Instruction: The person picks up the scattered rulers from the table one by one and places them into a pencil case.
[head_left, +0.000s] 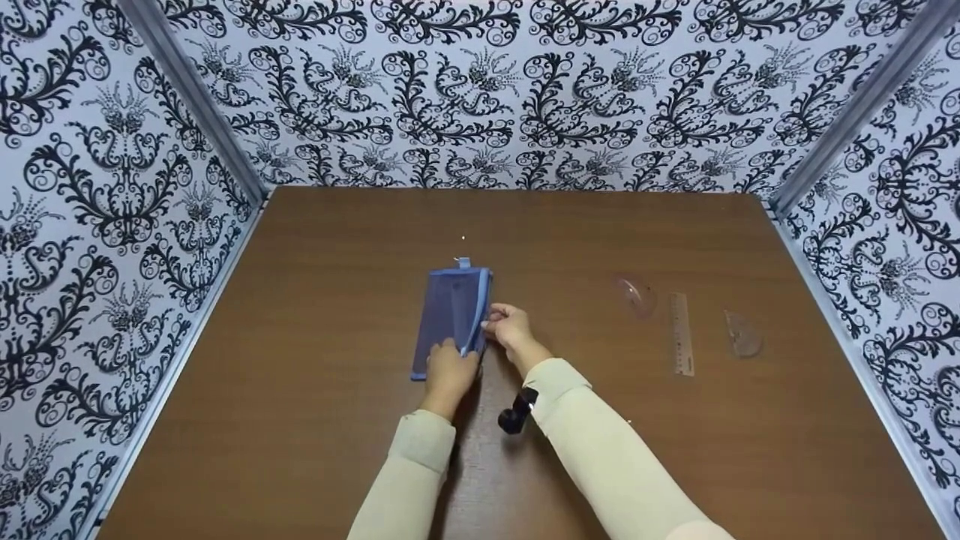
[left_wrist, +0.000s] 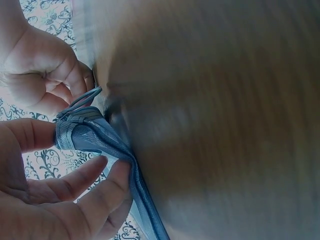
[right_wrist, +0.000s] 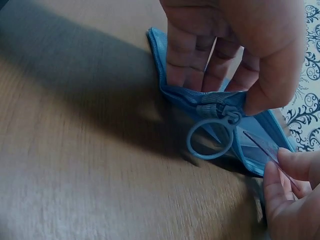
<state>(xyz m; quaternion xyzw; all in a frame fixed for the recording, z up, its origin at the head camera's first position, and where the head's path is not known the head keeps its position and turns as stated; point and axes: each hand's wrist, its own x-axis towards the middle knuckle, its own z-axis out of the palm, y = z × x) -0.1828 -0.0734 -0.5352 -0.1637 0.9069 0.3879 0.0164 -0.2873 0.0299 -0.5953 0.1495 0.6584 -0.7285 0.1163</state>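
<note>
A blue zippered mesh pouch [head_left: 450, 315] lies lengthwise on the table, its zipped side facing right. My left hand [head_left: 450, 373] grips its near end beside the zipper pull ring [right_wrist: 192, 145], holding the mouth apart in the right wrist view. At the pouch's right side, my right hand [head_left: 511, 330] pinches a thin clear plastic piece [right_wrist: 260, 145] between thumb and fingers. One end of that piece reaches the pouch's opening; its full shape is hidden. In the left wrist view, the left fingers press the pouch's blue edge [left_wrist: 142, 200].
On the right of the brown table [head_left: 315, 450] lie a pinkish clear curved piece [head_left: 636, 295], a clear ruler [head_left: 682, 334] and a clear protractor [head_left: 742, 335]. Patterned walls [head_left: 465, 97] border the table at the back and both sides.
</note>
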